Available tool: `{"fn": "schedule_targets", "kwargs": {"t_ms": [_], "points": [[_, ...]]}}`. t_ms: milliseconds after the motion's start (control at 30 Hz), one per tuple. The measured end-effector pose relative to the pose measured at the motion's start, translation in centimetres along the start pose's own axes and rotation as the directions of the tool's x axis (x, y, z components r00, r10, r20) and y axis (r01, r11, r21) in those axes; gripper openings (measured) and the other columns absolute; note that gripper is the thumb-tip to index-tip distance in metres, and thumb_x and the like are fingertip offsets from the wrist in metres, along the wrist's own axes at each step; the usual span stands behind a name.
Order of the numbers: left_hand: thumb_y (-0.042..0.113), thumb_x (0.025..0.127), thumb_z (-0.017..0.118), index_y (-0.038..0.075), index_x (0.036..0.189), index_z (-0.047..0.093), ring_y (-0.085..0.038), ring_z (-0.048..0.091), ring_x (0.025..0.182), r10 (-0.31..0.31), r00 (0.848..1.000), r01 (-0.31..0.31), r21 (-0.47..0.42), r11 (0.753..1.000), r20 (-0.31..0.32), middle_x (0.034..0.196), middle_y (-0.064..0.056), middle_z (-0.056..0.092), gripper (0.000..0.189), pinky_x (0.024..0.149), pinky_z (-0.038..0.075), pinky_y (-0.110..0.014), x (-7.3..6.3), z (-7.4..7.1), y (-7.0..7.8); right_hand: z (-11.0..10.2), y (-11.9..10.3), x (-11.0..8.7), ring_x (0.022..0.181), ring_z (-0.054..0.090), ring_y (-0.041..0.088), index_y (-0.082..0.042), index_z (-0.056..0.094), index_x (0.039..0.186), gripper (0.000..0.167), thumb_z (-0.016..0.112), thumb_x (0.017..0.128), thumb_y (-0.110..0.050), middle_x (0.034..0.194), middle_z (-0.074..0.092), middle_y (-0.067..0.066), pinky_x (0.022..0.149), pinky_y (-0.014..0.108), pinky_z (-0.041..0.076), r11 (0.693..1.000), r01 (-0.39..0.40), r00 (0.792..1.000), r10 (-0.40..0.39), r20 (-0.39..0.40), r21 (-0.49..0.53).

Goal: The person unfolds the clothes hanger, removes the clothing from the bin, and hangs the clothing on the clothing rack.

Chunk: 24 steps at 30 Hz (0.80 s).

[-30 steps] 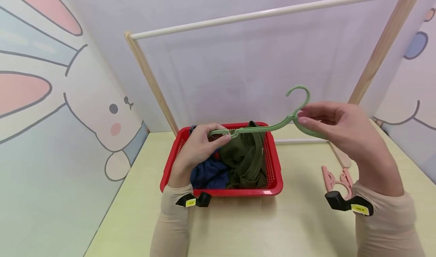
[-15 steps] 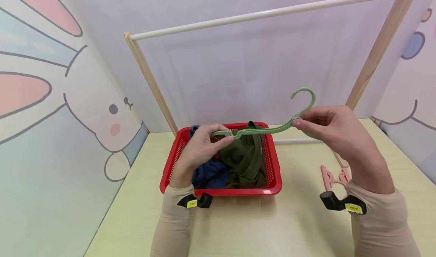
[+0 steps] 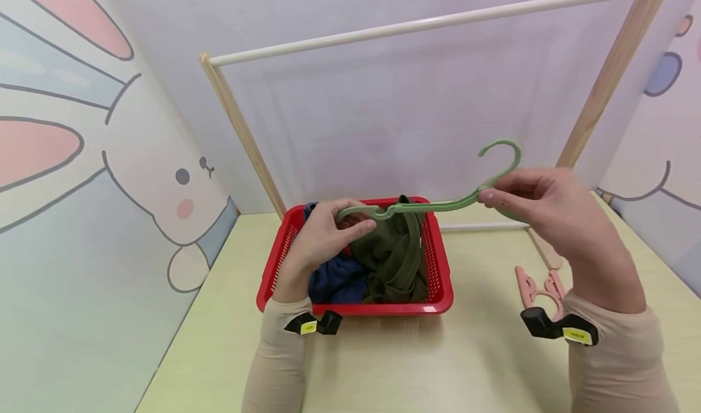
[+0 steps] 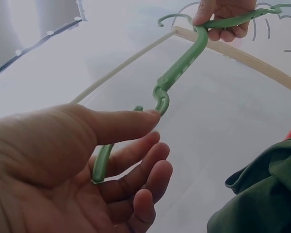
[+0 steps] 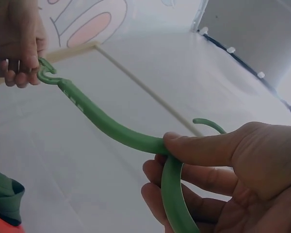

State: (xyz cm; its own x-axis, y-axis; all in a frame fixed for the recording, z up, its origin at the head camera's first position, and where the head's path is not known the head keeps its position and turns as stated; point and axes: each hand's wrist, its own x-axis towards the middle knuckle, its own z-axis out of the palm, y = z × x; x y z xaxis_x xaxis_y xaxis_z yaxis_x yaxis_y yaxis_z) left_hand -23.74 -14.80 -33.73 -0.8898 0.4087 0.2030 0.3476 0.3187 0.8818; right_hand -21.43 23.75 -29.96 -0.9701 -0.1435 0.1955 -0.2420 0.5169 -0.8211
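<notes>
A green folding plastic clothes hanger is stretched between my two hands, above the red basket. My left hand pinches its left end between thumb and fingers; in the left wrist view the hinged end piece angles down across the fingers. Near the center joint, below the hook, my right hand pinches the hanger with thumb and fingertips. The other arm bends down through the right hand in the right wrist view. Inside the basket lie a dark green garment and a blue one.
Behind the basket stands a wooden rack with a white top bar and a wooden post on the right. A pink folding hanger lies on the table by my right wrist, partly hidden. A rabbit-painted wall borders the left.
The hanger's hook and center have shifted a little to the right, and its left arm lies straighter. My right hand moved slightly left, then back right; the left hand stays nearly in place.
</notes>
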Motion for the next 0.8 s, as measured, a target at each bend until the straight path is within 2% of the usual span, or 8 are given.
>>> {"fn": "schedule_targets", "kwargs": {"t_ms": [100, 300, 533, 800], "points": [[0.016, 0.105, 0.08, 0.004, 0.132, 0.075, -0.029, 0.073, 0.1, -0.021, 0.999, 0.021, -0.006, 1.0, -0.025, 0.115, -0.01, 0.078, 0.03, 0.082, 0.059, -0.031, 0.0, -0.1, 0.1, -1.0, 0.5, -0.2, 0.101, 0.069, 0.013, -0.012, 0.085, 0.123, 0.026, 0.081, 0.105, -0.031, 0.106, 0.082, -0.006, 0.08, 0.02, 0.053, 0.999, 0.011, 0.999, -0.009, -0.052, 0.031], [0.014, 0.101, 0.084, 0.007, 0.133, 0.075, -0.029, 0.072, 0.094, -0.032, 0.999, 0.032, -0.012, 0.999, -0.036, 0.112, -0.011, 0.076, 0.033, 0.079, 0.059, -0.03, 0.0, -0.4, 0.1, -2.1, 1.1, -0.4, 0.094, 0.072, 0.006, -0.005, 0.085, 0.121, 0.022, 0.082, 0.104, -0.019, 0.095, 0.084, -0.01, 0.078, 0.015, 0.055, 0.992, 0.018, 0.989, 0.0, -0.147, 0.127], [0.016, 0.1, 0.086, 0.007, 0.129, 0.077, -0.029, 0.071, 0.094, -0.036, 0.998, 0.037, 0.019, 0.999, -0.041, 0.111, -0.009, 0.076, 0.031, 0.078, 0.059, -0.03, -0.9, -0.2, -0.3, -1.4, 1.3, 0.1, 0.093, 0.077, 0.005, -0.002, 0.084, 0.119, 0.022, 0.082, 0.104, -0.018, 0.097, 0.085, -0.005, 0.081, 0.014, 0.057, 0.986, 0.037, 0.985, -0.008, -0.174, 0.165], [0.019, 0.098, 0.088, 0.007, 0.127, 0.078, -0.022, 0.072, 0.095, -0.059, 0.998, 0.058, 0.099, 0.993, 0.005, 0.11, -0.009, 0.077, 0.033, 0.082, 0.059, -0.032, -1.2, 1.5, -0.4, -1.7, 1.5, -0.1, 0.096, 0.076, 0.005, -0.005, 0.085, 0.121, 0.025, 0.082, 0.104, -0.023, 0.098, 0.085, -0.007, 0.083, 0.013, 0.055, 0.986, 0.004, 0.984, 0.025, -0.176, 0.164]]}}
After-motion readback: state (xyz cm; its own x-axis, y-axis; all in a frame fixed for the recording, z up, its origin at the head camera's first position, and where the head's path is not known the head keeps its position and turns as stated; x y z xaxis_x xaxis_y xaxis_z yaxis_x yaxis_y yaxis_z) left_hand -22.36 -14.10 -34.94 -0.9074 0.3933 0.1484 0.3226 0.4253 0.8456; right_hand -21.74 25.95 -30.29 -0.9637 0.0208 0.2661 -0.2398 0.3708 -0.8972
